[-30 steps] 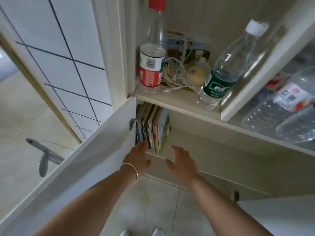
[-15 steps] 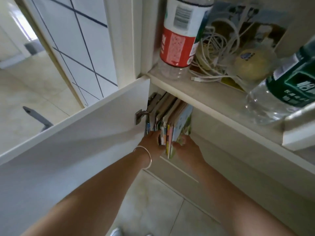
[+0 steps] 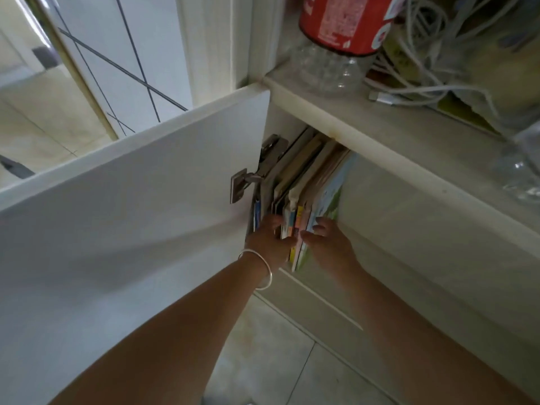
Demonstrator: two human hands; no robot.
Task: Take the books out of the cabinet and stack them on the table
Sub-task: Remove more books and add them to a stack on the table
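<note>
Gripping the upright books [image 3: 304, 206] at the cabinet [image 3: 409, 200] shelf's left end between left hand [image 3: 267, 239] and right hand [image 3: 330, 244], the person likely must next draw them out together.

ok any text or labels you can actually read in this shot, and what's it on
None can be read.
Red bottle label: white print, too blurred to read.
Book spines between the left hand and right hand: coloured marks, too small to read.
Outermost book cover: picture only, no legible words.
</note>
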